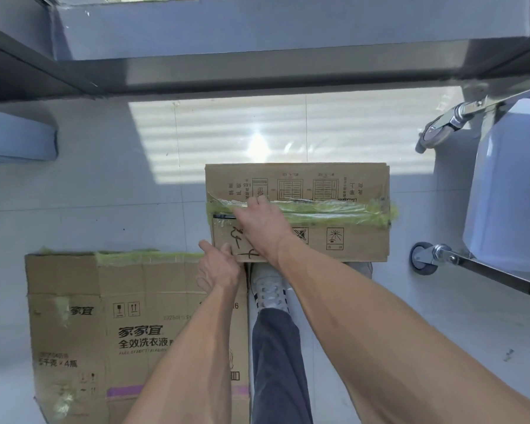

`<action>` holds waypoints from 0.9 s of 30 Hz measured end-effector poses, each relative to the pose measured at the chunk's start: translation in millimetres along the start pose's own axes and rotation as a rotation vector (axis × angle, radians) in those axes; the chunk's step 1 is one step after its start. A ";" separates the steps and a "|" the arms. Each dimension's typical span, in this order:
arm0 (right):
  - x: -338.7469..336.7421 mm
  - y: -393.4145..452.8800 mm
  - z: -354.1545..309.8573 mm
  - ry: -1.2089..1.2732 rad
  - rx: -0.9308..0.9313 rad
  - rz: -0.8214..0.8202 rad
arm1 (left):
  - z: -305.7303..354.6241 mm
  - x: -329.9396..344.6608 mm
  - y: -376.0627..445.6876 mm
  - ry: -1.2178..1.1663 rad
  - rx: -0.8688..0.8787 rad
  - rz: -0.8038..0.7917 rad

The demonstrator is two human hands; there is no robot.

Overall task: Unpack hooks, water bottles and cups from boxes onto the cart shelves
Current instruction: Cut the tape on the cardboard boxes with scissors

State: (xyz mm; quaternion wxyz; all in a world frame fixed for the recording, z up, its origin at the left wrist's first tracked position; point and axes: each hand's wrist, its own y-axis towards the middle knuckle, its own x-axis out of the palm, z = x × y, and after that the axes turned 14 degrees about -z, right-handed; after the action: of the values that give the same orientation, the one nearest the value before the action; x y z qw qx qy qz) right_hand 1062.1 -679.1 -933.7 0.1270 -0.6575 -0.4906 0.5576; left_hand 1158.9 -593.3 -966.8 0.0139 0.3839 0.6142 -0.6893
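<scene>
A closed cardboard box (349, 182) sits on the floor ahead of me, its centre seam covered by a strip of green tape (334, 209). My right hand (262, 223) lies on top of it at the left end of the tape, fingers at the seam. My left hand (218, 267) rests against the box's near left corner, fingers loosely curled. A larger taped box (104, 316) with printed black characters stands to the near left. No hooks, bottles or cups show. The cart (502, 185) stands at the right, with two of its castor wheels visible.
My foot in a white shoe (268, 290) is planted just under the near edge of the smaller box. A dark metal frame (257, 71) crosses the top of the view. The tiled floor (135, 179) carries a bright sunlit patch beyond the box.
</scene>
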 end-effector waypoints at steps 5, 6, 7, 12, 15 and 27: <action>1.9 -16.5 45.8 -0.006 0.045 -0.021 | 4.1 4.0 -1.2 0.026 -0.040 0.019; 3.8 -20.6 53.3 -0.002 0.044 -0.025 | 4.8 5.7 -1.6 0.024 -0.046 0.023; 5.8 -24.5 57.9 -0.002 0.047 -0.026 | 5.6 8.1 -2.4 0.023 -0.051 0.030; 8.4 -37.2 69.3 0.029 0.081 -0.021 | 18.1 19.2 -20.3 0.154 0.002 0.150; 7.2 -45.4 78.7 0.026 0.112 -0.006 | 31.4 25.5 -34.3 0.412 0.283 0.226; 7.3 -100.1 138.3 -0.040 0.266 -0.103 | 65.7 47.2 -56.0 0.442 0.255 0.045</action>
State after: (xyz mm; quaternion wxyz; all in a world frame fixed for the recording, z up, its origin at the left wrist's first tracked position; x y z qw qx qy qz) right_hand 892.4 -677.2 -914.5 0.2317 -0.5974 -0.4478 0.6237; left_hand 1064.4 -614.4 -949.0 -0.1538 0.5374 0.5019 -0.6600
